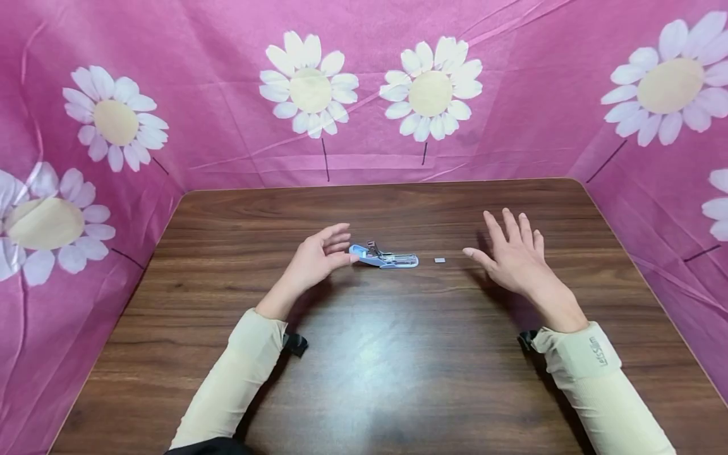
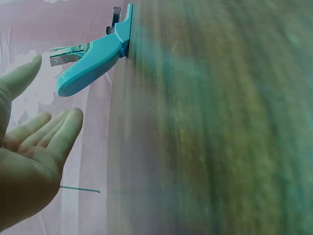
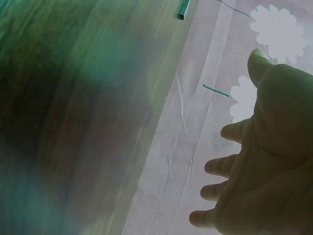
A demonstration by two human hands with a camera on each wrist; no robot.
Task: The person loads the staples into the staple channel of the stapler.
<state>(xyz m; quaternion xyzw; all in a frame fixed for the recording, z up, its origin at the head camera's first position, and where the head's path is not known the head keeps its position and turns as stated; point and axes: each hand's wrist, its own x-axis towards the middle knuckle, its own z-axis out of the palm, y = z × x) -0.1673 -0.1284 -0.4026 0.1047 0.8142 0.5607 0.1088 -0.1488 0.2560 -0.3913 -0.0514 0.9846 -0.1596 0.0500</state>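
A light blue stapler [image 1: 383, 258] lies on the table with its top swung back, its metal magazine showing toward the right. Beside its left end is my left hand [image 1: 318, 256], thumb and fingers spread apart and holding nothing. From the left wrist view, a gap shows between that hand [image 2: 36, 147] and the blue stapler [image 2: 95, 58]. A small grey staple strip [image 1: 440, 260] lies just right of the stapler. Farther right, my right hand [image 1: 517, 256] hovers palm down with fingers spread; the right wrist view shows this hand [image 3: 269, 152] with nothing in it.
The brown wood-grain table [image 1: 375, 379] has its far edge against a pink cloth [image 1: 227, 95] printed with white daisies, which also hangs along both sides. Dark wrist mounts [image 1: 296, 344] sit under the pale sleeves [image 1: 233, 373].
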